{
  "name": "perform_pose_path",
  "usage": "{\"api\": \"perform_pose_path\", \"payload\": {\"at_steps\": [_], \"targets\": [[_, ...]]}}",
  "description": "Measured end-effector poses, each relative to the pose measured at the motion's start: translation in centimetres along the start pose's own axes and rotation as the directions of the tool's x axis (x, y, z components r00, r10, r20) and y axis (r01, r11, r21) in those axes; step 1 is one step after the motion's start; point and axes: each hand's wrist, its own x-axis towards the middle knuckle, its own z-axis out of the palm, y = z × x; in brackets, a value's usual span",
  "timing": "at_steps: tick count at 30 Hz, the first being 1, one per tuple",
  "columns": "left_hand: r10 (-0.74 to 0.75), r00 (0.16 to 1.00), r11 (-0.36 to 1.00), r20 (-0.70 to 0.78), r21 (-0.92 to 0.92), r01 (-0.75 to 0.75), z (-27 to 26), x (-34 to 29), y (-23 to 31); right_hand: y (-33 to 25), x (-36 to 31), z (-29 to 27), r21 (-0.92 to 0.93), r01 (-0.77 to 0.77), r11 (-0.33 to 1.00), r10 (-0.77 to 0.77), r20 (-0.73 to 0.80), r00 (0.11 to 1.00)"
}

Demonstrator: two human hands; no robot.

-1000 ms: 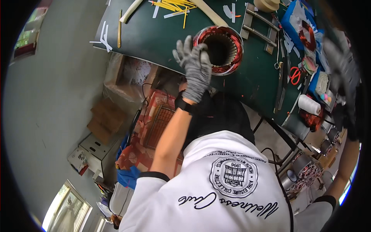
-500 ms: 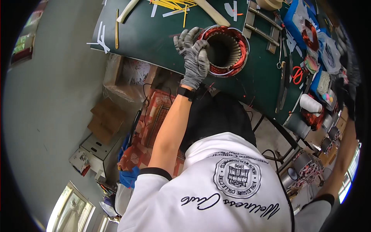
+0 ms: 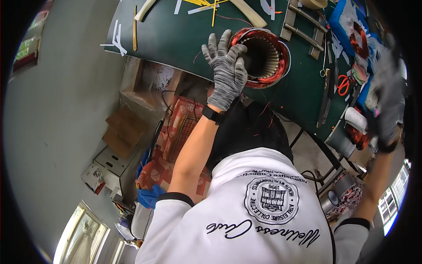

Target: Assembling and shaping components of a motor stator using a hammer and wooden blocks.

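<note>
A motor stator (image 3: 281, 53), a ring-shaped metal core with red copper windings and a slotted inner wall, stands on the dark green table (image 3: 176, 42). My left hand (image 3: 225, 70), in a grey striped glove, lies at the stator's left rim with its fingers spread. Some fingertips overlap the windings. Loose red wires (image 3: 266, 110) hang from the near side of the stator. Far to the right, my gloved right hand (image 3: 389, 99) is smeared by motion. It is nearest a white thread spool (image 3: 355, 118) and the blue tray (image 3: 337, 20); its fingers cannot be made out.
Red-handled scissors (image 3: 343, 85) and a long black tool (image 3: 326, 99) lie right of the stator. Behind it are a metal frame with two bars (image 3: 303, 35), pale curved wooden pieces (image 3: 248, 13) and yellow strips (image 3: 214, 15). White paper strips (image 3: 118, 39) sit at the left edge.
My right hand has swung inward from the right rim of the view. The stator and table appear slightly farther right. My left hand stays at the stator, its fingers a little straighter.
</note>
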Motion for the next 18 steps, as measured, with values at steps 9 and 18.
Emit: {"api": "perform_pose_path", "payload": {"at_steps": [9,18], "targets": [[-0.227,0.912,0.972,0.34,0.136,0.191,-3.4,1.5,0.0,1.9,2.2,-1.7,0.125,0.037,0.992,-0.059,0.181,0.982],[0.032,0.999,0.999,0.024,0.032,-0.033,-0.8,-0.2,-1.0,-8.7,-1.5,3.7,-0.14,-0.22,0.966,0.249,0.742,0.623]]}}
